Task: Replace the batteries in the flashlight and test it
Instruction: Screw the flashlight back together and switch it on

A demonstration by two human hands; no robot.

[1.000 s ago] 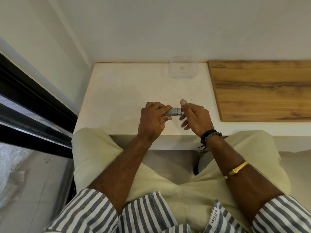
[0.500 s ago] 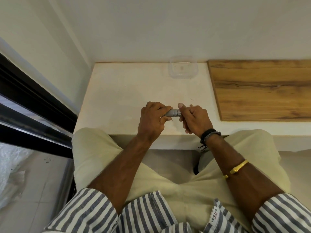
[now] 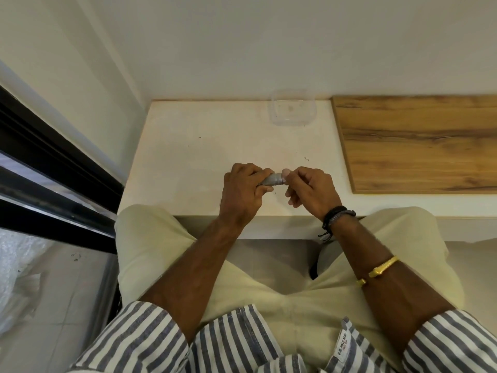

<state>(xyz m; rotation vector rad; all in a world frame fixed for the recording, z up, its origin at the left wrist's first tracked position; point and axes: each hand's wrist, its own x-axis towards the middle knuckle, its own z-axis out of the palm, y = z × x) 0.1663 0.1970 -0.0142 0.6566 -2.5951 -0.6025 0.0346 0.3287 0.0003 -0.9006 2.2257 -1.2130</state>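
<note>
- Your left hand (image 3: 243,192) wraps the left part of the small grey flashlight (image 3: 274,180), with the fingers curled tight round it.
- Your right hand (image 3: 312,188) pinches its right end, with the thumb on top.
- The flashlight lies roughly level between both hands, over the near part of the white table (image 3: 188,146).

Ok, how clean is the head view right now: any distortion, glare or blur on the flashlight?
Head view: wide-angle bending toward the edges; lighting soft and even, no glare; flashlight small, mostly hidden by the left hand and right hand; clear container faint against the table.
</note>
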